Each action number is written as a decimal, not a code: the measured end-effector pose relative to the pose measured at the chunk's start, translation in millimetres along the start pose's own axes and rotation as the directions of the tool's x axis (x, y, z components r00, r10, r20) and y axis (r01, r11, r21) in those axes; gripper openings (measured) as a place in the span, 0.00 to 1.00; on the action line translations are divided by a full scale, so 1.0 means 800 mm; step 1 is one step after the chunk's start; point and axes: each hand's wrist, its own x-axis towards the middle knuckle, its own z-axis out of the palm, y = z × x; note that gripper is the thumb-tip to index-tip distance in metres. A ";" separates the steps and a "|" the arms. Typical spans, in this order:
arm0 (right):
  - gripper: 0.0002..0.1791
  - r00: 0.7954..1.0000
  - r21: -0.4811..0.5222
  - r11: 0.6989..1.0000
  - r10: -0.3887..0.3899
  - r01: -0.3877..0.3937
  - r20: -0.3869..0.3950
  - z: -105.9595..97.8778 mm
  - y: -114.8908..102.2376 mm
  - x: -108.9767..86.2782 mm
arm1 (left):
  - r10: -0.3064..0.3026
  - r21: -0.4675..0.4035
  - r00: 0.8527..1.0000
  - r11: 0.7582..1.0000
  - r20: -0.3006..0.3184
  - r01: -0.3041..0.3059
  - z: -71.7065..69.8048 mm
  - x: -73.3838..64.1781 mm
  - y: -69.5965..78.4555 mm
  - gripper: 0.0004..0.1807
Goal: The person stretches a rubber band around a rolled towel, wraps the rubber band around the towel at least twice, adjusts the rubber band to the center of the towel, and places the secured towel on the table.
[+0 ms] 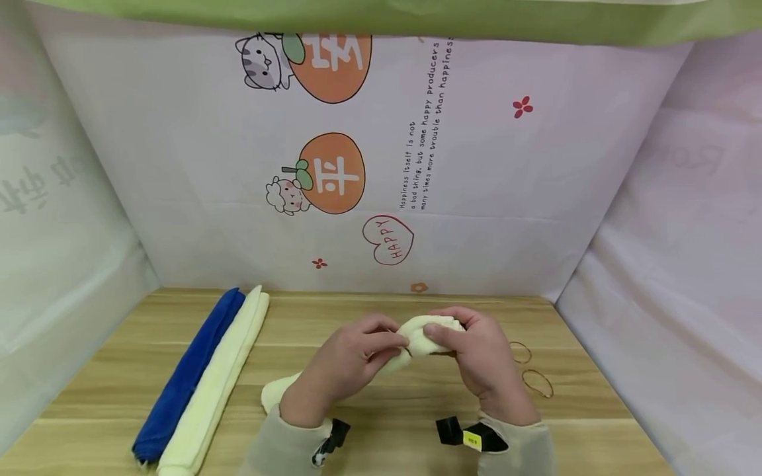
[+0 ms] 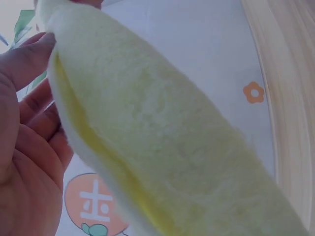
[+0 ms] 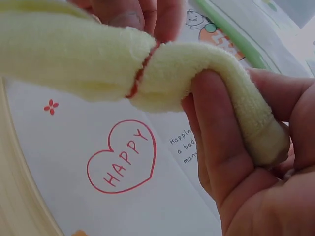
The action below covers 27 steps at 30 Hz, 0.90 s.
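Note:
A pale yellow rolled towel [image 1: 421, 340] is held up over the table between both hands, its far end bent over. A thin reddish band [image 3: 142, 71] circles it and nips it in. My right hand [image 1: 485, 354] grips the bent end, fingers wrapped around it and thumb on top. Beside the band, my left hand [image 1: 351, 357] pinches the towel, its fingertips right at the band's edge in the right wrist view. From there the towel's loose length runs back under the left wrist, where its tail [image 1: 276, 391] shows on the table.
At the left lie a blue rolled towel [image 1: 187, 377] and another pale yellow towel [image 1: 220, 383], side by side. Two thin bands, one farther [image 1: 521, 352] and one nearer [image 1: 538, 383], lie right of the right hand. Printed white cloth [image 1: 476, 198] walls the wooden table [image 1: 417, 430].

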 end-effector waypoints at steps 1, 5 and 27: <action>0.16 1.000 0.028 1.000 -0.002 0.002 0.008 0.000 0.000 0.000 | 0.008 0.003 1.000 1.000 -0.004 -0.008 0.001 0.001 0.001 0.08; 0.15 0.999 0.106 0.994 0.006 -0.010 0.035 0.000 0.001 0.000 | 0.021 0.022 1.000 1.000 0.009 -0.022 0.003 0.003 0.006 0.06; 0.14 0.995 0.160 0.986 0.051 -0.036 -0.090 0.006 0.002 0.002 | -0.227 0.106 0.966 0.971 0.121 0.215 0.002 -0.003 0.004 0.20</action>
